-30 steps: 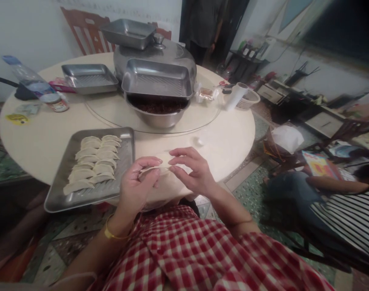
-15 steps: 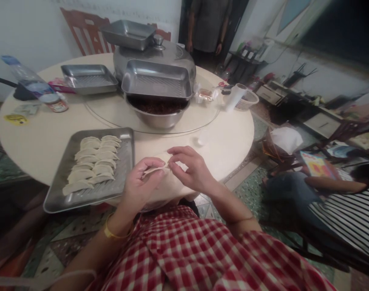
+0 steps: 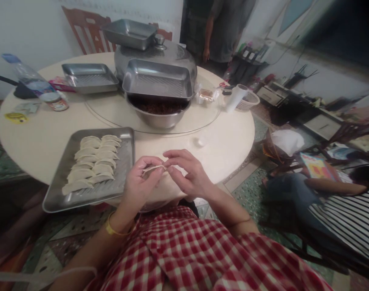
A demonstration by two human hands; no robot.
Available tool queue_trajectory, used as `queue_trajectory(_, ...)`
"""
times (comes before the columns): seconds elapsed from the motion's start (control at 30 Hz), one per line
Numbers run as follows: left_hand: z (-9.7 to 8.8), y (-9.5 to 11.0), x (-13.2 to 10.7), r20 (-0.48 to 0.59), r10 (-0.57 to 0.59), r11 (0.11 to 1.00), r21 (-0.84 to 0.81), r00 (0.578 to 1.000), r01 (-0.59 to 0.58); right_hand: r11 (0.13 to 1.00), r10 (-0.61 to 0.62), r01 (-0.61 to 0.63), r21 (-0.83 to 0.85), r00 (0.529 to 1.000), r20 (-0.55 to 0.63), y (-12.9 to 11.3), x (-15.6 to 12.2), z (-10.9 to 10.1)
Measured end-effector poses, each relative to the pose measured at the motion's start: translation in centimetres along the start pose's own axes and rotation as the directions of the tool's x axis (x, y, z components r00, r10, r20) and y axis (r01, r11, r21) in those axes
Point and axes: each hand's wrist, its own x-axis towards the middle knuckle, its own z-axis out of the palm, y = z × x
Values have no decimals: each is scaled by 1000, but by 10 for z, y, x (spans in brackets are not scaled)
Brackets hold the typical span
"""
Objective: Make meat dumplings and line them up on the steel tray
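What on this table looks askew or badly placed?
The dumpling tray hangs over the table's near edge, front corner seemingly unsupported. A plastic bottle lies on its side at far left. A metal tray sits tilted on the pot lid. The left hand and right hand pinch one dumpling; nothing looks spilled.

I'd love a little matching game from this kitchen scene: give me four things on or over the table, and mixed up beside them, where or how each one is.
Things:
1. unfinished dumpling
2. dumpling tray
3. steel bowl
4. plastic bottle

States:
A. lying on its side at the far left of the table
B. pinched between the left hand and right hand
C. holds dark filling
D. holds rows of folded dumplings

Pairs: 1-B, 2-D, 3-C, 4-A
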Motion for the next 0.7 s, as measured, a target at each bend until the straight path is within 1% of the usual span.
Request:
queue_trajectory(0.2, 5, 4, -1, -29, -32, 998, -55, 999, 30, 996, -34, 27, -84, 996, -81, 1, -4, 7)
queue_trajectory(0.33, 8, 2, -3, 4, -71, 993, -94, 998, 71, 991, -83, 59, -118, 976, -202, 3, -6, 15)
queue_trajectory(0.4, 9, 1, -4, 18, -91, 989, -115, 996, 93, 986, -89, 49, -161, 963, -256, 4, -8, 21)
queue_trajectory(0.47, 10, 2, -4, 10, -104, 986, -132, 994, 105, 983, -75, 25, -181, 958, -276, 5, -10, 25)
queue_trajectory(0.57, 11, 7, -4, -28, -111, 982, -158, 993, 105, 991, -38, 3, -134, 965, -261, 5, -15, 25)
queue_trajectory(0.7, 12, 16, -3, -68, -133, 977, -174, 989, 120, 999, -6, -7, -45, 959, -284, 9, -20, 22)
